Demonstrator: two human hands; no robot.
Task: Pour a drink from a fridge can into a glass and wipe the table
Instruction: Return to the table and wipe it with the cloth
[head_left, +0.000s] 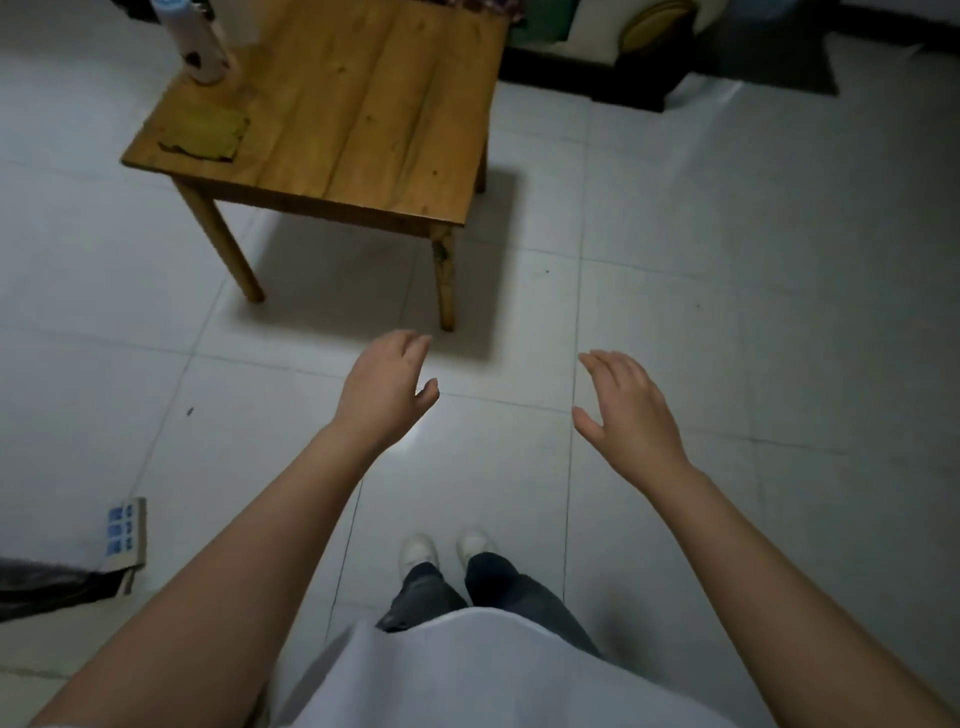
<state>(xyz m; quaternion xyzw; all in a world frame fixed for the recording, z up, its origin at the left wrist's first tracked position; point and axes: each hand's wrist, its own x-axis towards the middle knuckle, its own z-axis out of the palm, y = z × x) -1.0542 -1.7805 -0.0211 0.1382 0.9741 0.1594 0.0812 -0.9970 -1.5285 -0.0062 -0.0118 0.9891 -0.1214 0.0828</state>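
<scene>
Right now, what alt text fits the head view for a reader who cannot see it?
Both the left hand and right hand reach forward, open and holding nothing, above a white tiled floor. Ahead stands a small wooden table with a yellow cloth on its near-left corner.

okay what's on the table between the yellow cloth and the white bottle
Nothing: in the head view only bare wood of the table separates the yellow cloth from the white bottle.

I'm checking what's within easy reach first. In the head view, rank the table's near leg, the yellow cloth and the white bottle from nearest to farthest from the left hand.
From the left hand:
1. Table's near leg, just ahead.
2. Yellow cloth, on the tabletop's near left corner.
3. White bottle, farther back along the left edge.
</scene>
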